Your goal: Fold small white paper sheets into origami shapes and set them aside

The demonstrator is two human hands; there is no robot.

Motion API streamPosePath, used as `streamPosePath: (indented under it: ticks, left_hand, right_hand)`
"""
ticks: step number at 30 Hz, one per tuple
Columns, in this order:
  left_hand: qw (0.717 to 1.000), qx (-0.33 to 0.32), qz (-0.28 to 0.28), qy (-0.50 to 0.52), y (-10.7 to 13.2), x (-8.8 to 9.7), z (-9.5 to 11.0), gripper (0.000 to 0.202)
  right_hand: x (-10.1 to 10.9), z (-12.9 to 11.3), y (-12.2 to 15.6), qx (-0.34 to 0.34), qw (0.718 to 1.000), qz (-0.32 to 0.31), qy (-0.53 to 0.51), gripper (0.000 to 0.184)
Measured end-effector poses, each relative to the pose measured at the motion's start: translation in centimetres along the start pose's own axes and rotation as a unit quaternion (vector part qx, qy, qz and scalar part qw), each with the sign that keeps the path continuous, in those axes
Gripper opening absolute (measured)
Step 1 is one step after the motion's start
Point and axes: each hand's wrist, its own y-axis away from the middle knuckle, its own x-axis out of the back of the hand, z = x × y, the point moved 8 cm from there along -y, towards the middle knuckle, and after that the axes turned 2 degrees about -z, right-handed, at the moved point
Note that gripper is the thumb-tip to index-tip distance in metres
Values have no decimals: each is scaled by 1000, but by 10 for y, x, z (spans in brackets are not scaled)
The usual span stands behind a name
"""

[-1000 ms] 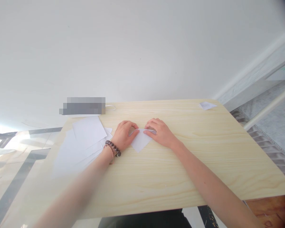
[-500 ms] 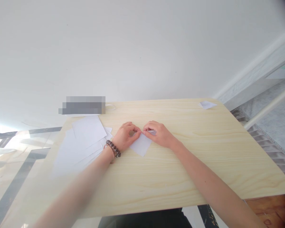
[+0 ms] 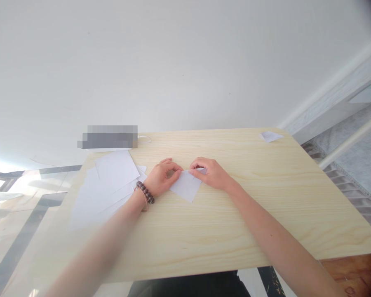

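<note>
A small folded sheet of white paper (image 3: 188, 187) lies on the wooden table between my hands, one corner pointing toward me. At its upper left edge my left hand (image 3: 163, 177), with a beaded bracelet (image 3: 145, 192) at the wrist, pinches the paper between thumb and index finger. My right hand (image 3: 210, 173) grips the upper right edge in the same way, and a flap of the paper shows beneath its fingers. Both hands are closed on the sheet, a short stretch of its top edge visible between them.
Several white sheets (image 3: 116, 171) overlap on the table's left side. Behind them sits a blurred-out object (image 3: 109, 138) with a white cord loop (image 3: 144, 139). A small folded paper piece (image 3: 271, 136) lies at the far right corner of the table (image 3: 290, 198). A wall rises behind.
My right hand has slid slightly right along the top edge, so the gap between my two hands is wider. The paper has turned a little.
</note>
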Motion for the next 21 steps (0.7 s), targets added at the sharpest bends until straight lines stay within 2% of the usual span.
streamPosePath:
  ticks: [6,15,21]
  left_hand:
    - [1000,4,5,-8,-1,-1,1,22]
    - [997,67,34,29,1,7,-9,27]
    - [996,71,38,39,1,8,-12,27]
  right_hand:
    - [-4,-1,-1,-6,1000,2,1,11]
    - [0,2,-2,-25,998,-50,19,18]
    - [0,4,-1,-39,996,-84,5,18]
